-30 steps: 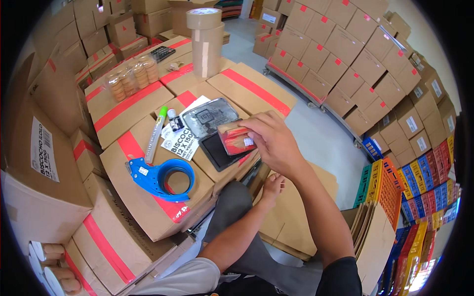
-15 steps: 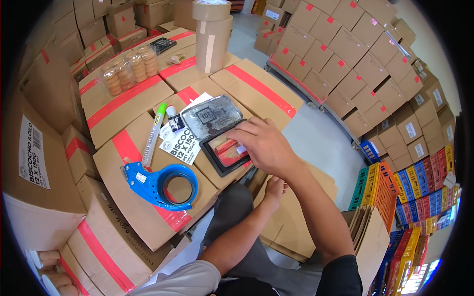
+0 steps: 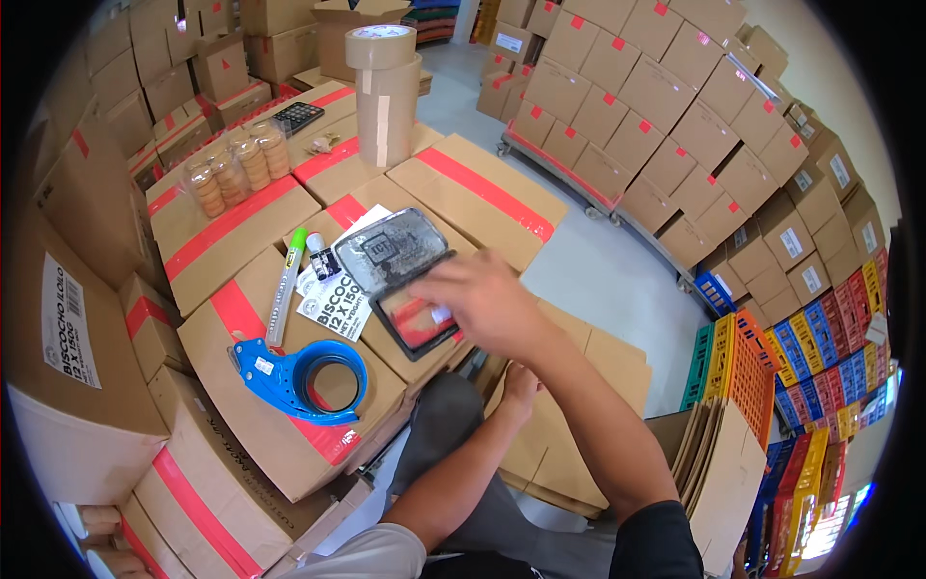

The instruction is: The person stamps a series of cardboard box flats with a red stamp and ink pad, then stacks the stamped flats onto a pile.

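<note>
Item: open black ink-pad case with red pad (image 3: 417, 318); my right hand (image 3: 487, 304) pressed a small stamp (image 3: 441, 315) on it, inking begun; my left hand (image 3: 518, 386) lay flat on folded cardboard (image 3: 588, 362) nearer me; stamping undone.

Warehouse/packing area: taped cartons (image 3: 666, 116) stacked w/ crates (image 3: 762, 367), tape rolls (image 3: 383, 87), tape dispenser (image 3: 299, 378).

A blue tape dispenser (image 3: 297, 376) lies on a taped carton at the lower left of the frame, a green-capped marker (image 3: 285, 287) above it, a stack of brown tape rolls (image 3: 384, 92) stands at the top centre, packs of biscuits (image 3: 231, 171) lie at its left, and coloured crates (image 3: 772, 376) fill the right edge.
</note>
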Demonstrator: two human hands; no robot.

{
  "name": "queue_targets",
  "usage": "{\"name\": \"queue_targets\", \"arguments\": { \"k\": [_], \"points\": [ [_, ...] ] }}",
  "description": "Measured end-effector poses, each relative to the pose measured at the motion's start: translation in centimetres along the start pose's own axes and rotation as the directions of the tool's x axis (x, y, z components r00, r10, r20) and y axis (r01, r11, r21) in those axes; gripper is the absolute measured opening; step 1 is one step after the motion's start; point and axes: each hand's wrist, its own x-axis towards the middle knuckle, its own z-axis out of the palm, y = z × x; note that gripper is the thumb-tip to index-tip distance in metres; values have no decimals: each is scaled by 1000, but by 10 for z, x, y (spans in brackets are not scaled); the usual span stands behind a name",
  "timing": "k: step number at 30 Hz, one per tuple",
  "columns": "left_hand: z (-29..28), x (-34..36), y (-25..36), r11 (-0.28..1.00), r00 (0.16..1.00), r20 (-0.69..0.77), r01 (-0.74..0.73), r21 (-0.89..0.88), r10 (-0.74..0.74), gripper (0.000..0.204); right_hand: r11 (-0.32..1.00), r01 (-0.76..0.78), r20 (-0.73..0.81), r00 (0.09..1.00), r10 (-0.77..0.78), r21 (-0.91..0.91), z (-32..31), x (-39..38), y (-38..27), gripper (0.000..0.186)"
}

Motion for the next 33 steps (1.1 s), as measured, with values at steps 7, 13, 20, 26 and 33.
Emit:
{"name": "queue_targets", "arguments": {
  "k": [7, 13, 20, 26, 33],
  "points": [
    [9, 5, -21, 996, 1000, -26, 0, -86, -2, 11, 998, 43, -203, 978, -49, -36, -23, -2, -13, 45],
    [-38, 35, -52, 984, 965, 241, -58, -169, 99, 25, 1000, -8, -32, 999, 8, -3, -7, 1, -7, 42],
    [-6, 5, -4, 987, 988, -76, 143, 77, -137, 22, 176, 30, -143, 720, 679, 984, -48, -80, 3, 36],
    [-10, 13, -2, 982, 984, -5, 179, 53, -179, 19, 28, 11, -29, 555, 831, 1000, -61, -192, 24, 27],
    [18, -7, -8, 843, 886, 440, -122, 525, -146, 26, 500, -866, -123, 499, 858, -20, -44, -323, -2, 26]
  ]
}}
